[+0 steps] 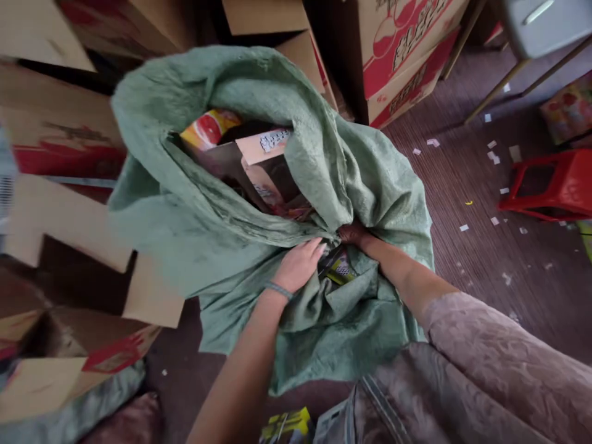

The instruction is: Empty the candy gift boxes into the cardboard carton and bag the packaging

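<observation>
Green woven sack: one. My left hand, right hand: fingers clamped on bunched rim. Red-yellow packet inside: one. Printed carton lettering: illegible.

We seem to be in a storage or packing room, perhaps a shop's back area. Printed cardboard cartons stand open and stacked around us, and colourful retail packets show inside a big green woven sack. Paper scraps litter the dark wood-look floor, near a light-coloured chair.
</observation>
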Tool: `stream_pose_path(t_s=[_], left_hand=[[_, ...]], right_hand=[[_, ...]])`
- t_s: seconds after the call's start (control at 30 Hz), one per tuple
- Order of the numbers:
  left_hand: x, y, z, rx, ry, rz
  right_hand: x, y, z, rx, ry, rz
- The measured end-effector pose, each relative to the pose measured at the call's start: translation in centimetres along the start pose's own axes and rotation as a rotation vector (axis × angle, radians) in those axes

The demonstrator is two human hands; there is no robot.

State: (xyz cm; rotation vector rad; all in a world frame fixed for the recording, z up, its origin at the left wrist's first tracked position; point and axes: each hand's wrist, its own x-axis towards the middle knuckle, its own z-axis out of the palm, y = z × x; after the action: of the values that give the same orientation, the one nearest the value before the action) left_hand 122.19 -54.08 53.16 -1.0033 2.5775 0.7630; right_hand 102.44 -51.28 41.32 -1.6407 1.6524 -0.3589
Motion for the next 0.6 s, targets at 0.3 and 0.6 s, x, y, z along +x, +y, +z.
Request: stream_pose_path(t_s=[0.3,0.6], left_hand=[[-20.6,-5.8,-3.3,0.115,0.479,-0.345],[-17.3,-8.0,4.5,0.025,0.485,-0.410]], right_hand=[[-11.1,-6.3,-8.3,0.071,-0.094,-0.226],[-34.0,-14.7,0.8,-0.114,0.460,0.367]])
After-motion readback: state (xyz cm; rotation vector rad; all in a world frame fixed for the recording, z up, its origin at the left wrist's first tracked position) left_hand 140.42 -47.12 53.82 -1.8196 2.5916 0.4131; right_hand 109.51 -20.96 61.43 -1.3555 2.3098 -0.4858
